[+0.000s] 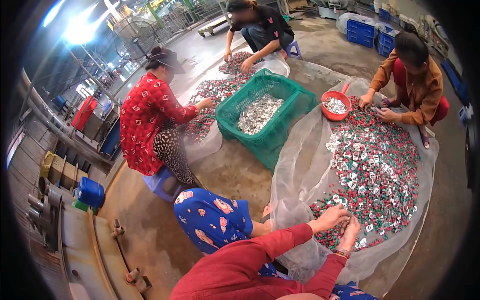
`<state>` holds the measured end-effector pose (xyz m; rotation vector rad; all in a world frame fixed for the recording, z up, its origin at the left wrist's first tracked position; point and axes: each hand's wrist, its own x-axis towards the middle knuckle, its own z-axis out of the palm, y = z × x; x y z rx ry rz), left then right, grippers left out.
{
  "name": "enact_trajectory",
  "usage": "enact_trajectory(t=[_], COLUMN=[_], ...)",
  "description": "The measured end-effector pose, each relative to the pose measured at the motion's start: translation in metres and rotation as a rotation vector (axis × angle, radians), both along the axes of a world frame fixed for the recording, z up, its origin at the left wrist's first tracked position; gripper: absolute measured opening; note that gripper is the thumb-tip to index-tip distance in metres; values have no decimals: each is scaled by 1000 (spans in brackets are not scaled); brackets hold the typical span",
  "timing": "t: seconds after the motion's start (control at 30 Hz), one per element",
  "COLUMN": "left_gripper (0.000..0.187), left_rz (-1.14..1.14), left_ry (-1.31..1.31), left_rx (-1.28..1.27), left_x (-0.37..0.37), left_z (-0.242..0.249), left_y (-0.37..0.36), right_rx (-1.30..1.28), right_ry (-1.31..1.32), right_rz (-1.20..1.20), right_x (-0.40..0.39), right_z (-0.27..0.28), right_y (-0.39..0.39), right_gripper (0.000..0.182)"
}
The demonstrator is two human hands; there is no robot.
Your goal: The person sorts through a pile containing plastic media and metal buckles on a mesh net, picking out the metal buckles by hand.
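Note:
My left hand (331, 218) and my right hand (349, 234) are close together above the near side of a spread pile of small red and green pieces (325, 235). Both have their fingers bent and pinched. Whatever is between the fingertips is too small or hidden to make out. A beaded bracelet (343, 253) circles my right wrist. Mixed through the pile are many flat silver buckle-like metal pieces (372, 175). Under the pile lies a translucent mesh sheet (295, 185), bunched up beside my forearms.
A green basket (227, 116) holding silver metal pieces (260, 114) stands ahead to the left. At the pile's far end sits a red scoop (334, 116) with more pieces. Several co-workers crouch or sit around the piles. Blue crates (360, 33) stand at the back right.

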<state>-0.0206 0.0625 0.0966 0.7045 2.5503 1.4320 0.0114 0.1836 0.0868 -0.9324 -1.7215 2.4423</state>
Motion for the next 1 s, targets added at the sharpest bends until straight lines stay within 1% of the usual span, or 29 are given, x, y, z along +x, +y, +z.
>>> enact_trajectory(t=[0.13,0.23,0.3,0.37,0.43,0.47,0.53,0.57,0.6,0.67,0.7,0.77,0.8,0.9,0.93,1.0], left_gripper=[18,17,17,17,17,17,20,21,22,23,23,22,21,20,21,22], left_rz=[-15,96,93,111,101,111,141,132,123,104,137,198,190,191,205,228], left_ry=[-121,-131,-112,-78,-122,-163,-246,-249,-253,-281,-210,-70,115,160,-25,-168], left_rx=[138,138,141,123,102,87,51,40,28,17,-19,-85,-64,-25,-39,-38], left_x=[0,15,19,22,19,18,12,10,9,9,13,25,31,31,29,18], left_z=[-7,-8,-6,0,3,3,-5,-14,-23,-21,-20,-3,2,3,14,-3], left_y=[-1,-1,-5,-6,-7,-5,-3,-4,-5,-10,-8,-2,1,10,10,10], right_rx=[56,95,90,90,85,127,340,445,557,674,735,473,342,271,449,627], right_ry=[22,-3,-9,-6,12,-1,72,110,136,127,120,86,70,94,81,94], right_rz=[82,102,118,100,107,147,114,97,139,201,229,192,172,67,127,207], right_x=[4,5,8,7,7,6,7,6,4,5,6,6,5,9,8,10], right_z=[-3,-15,-23,-16,-8,-13,-14,-18,-40,-50,-56,-48,-41,-31,-33,-36], right_y=[2,-2,-4,-10,-11,-9,-21,-26,-21,-19,-17,-12,-10,-9,-7,-7], right_gripper=[31,32,31,29,28,28,28,28,26,25,24,25,25,25,25,25])
